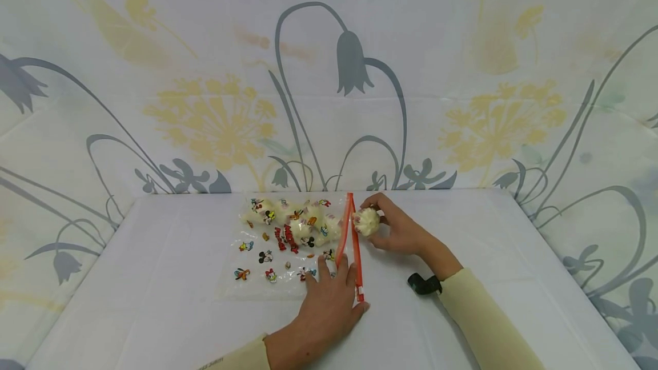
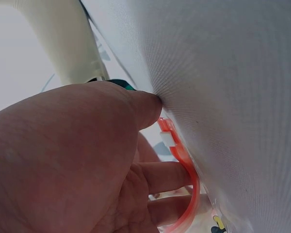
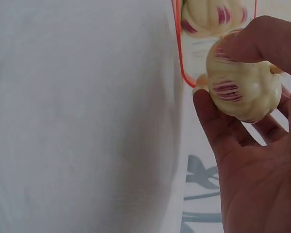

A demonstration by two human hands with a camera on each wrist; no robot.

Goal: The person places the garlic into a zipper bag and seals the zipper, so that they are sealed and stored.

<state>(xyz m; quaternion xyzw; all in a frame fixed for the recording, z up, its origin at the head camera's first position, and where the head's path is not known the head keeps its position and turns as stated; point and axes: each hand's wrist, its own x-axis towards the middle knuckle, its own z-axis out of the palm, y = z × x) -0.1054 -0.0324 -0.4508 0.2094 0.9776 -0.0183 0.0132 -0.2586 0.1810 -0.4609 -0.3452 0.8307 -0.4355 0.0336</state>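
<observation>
A clear zip bag (image 1: 257, 290) with cartoon prints and a red zip strip (image 1: 358, 267) lies on the table. Inside it are several garlic bulbs (image 1: 300, 233), bunched toward the far side. At the bag's mouth, my right hand (image 1: 403, 233) holds one garlic bulb (image 3: 242, 82) between thumb and fingers; purple streaks mark its pale skin. The bag's mouth gapes between its two red edges. My left hand (image 1: 331, 304) rests on the near corner of the mouth with fingers spread. In the left wrist view, its fingers (image 2: 167, 177) touch the red strip, and the thumb lies against the table.
A white cloth covers the table (image 1: 154, 278). Behind it hangs a floral-patterned sheet (image 1: 329, 101). A black strap-like piece (image 1: 424, 284) sits at my right wrist, beside the sleeve (image 1: 483, 313).
</observation>
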